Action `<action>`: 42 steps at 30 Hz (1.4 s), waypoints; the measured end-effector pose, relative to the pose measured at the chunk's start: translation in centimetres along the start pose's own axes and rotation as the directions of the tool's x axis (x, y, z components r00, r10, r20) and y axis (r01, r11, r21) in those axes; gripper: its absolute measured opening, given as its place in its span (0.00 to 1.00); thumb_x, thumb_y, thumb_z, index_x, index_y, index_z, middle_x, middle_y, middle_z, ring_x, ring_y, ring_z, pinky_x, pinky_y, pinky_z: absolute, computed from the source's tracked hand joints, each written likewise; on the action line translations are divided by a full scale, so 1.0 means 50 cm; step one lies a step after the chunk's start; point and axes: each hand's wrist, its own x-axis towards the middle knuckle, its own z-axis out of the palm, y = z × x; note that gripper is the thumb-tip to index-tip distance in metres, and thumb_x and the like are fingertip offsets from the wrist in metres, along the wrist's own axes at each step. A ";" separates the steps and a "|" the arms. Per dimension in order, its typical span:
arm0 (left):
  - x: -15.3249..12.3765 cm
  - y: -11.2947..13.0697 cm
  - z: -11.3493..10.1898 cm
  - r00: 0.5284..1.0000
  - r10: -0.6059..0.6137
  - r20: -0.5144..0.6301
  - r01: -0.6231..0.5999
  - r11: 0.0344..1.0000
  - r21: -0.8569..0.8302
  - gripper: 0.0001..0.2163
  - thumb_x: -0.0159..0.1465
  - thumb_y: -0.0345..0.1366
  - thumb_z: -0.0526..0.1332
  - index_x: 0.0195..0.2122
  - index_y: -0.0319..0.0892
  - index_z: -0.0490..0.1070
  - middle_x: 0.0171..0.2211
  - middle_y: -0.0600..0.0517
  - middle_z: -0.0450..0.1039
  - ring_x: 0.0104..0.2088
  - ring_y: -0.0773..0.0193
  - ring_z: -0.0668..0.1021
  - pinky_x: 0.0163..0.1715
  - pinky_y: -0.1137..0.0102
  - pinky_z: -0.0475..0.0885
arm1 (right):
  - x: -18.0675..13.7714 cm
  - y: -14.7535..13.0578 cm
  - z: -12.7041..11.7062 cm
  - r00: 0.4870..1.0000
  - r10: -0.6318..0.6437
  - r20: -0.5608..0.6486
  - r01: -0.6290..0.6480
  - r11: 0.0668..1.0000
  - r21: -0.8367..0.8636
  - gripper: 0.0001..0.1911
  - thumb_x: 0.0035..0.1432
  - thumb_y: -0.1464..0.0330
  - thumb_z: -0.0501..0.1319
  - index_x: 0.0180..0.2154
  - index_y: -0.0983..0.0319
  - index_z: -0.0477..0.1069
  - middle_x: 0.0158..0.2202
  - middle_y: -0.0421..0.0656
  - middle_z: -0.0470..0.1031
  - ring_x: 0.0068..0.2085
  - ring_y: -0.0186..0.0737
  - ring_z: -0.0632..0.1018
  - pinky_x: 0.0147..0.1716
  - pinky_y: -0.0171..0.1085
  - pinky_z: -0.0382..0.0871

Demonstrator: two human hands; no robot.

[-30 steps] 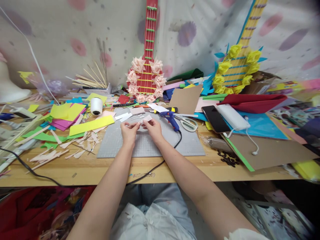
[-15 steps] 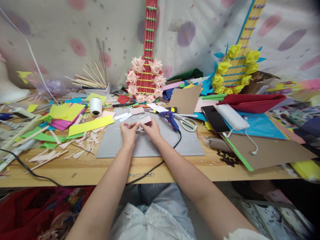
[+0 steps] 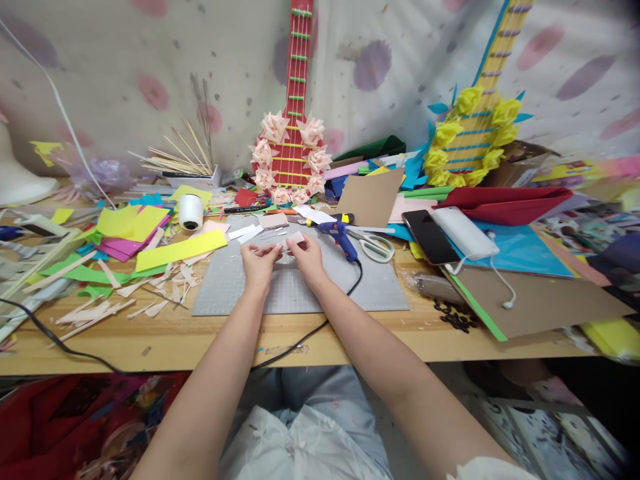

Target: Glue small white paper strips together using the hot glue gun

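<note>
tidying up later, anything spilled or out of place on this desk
Dark small bits lie spilled near the table edge on the right, and pale paper offcuts are strewn left of the grey mat.

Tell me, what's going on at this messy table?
A person seated at a wooden table pinches a small pale paper piece between left hand and right hand, above a grey cutting mat. A blue glue gun and scissors lie just right of the hands. Bright paper scraps litter the left side.

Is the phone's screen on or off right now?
Off: the phone lies face up beside the white power bank, its screen plain black with nothing lit.
</note>
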 end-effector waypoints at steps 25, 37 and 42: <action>0.027 -0.025 -0.008 0.998 -0.003 0.057 0.012 0.987 -0.160 0.25 0.38 0.29 0.68 0.28 0.44 0.50 0.24 0.60 0.67 0.26 0.72 0.74 0.37 0.71 0.66 | -0.003 -0.005 0.005 0.981 0.066 0.184 -0.090 0.988 0.125 0.15 0.37 0.68 0.64 0.30 0.61 0.64 0.29 0.38 0.71 0.30 0.31 0.71 0.29 0.32 0.68; 0.015 -0.006 -0.005 0.990 -0.126 0.069 0.131 0.989 -0.064 0.22 0.42 0.29 0.68 0.36 0.41 0.59 0.27 0.54 0.72 0.24 0.70 0.75 0.32 0.71 0.70 | -0.001 -0.009 0.004 0.986 0.076 0.146 -0.096 0.987 0.132 0.14 0.37 0.70 0.63 0.30 0.61 0.63 0.26 0.37 0.71 0.28 0.32 0.71 0.29 0.33 0.67; 0.009 0.007 0.000 0.988 -0.144 0.048 0.147 0.986 -0.082 0.22 0.43 0.25 0.67 0.38 0.39 0.61 0.24 0.54 0.72 0.25 0.69 0.76 0.35 0.68 0.72 | -0.007 -0.015 0.000 0.990 0.007 0.142 -0.017 0.997 0.074 0.13 0.39 0.68 0.62 0.31 0.61 0.64 0.29 0.38 0.70 0.29 0.31 0.70 0.29 0.33 0.67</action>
